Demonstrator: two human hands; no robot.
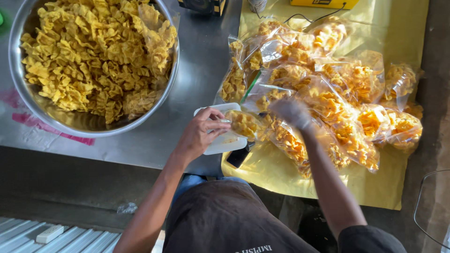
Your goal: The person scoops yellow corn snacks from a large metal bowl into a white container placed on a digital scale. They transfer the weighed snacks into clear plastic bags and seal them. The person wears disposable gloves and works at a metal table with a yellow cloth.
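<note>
My left hand [202, 132] rests on a small white scale [225, 143] and pinches the clear plastic of a filled bag of yellow crisps [244, 123] lying on it. My right hand [291, 111], blurred, hovers at the near edge of a pile of several filled crisp bags [347, 89] on a yellow sheet [384, 182]. Whether it grips a bag I cannot tell. A big steel bowl [89, 122] heaped with loose yellow crisps [93, 56] stands at the left.
The bowl and scale sit on a steel tabletop [201, 61]. A yellow box [323, 3] with a black cable lies at the far edge. A dark phone-like object [237, 157] pokes out below the scale. Corrugated sheeting [28, 234] shows at bottom left.
</note>
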